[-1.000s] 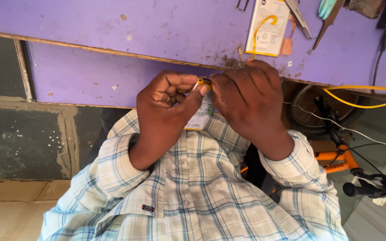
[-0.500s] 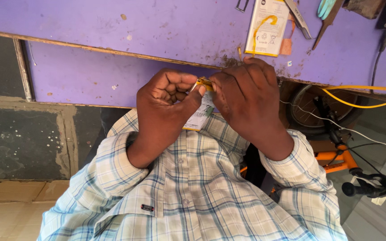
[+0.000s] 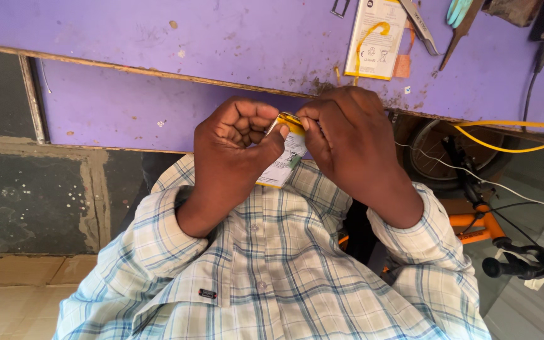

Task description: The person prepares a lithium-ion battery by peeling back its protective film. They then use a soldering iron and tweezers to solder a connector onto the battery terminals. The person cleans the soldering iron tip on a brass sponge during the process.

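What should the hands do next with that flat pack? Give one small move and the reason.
Probably keep peeling the yellow strip off the top edge of the flat white battery pack. The left hand grips the pack with its thumb braced on the face, and the right hand pinches at that yellow edge, so the strip seems only partly lifted.

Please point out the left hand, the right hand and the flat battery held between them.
left hand point(image 3: 237, 151), head view, on the knuckles.
right hand point(image 3: 354, 138), head view, on its back.
battery point(image 3: 283, 169), head view, on the white label.
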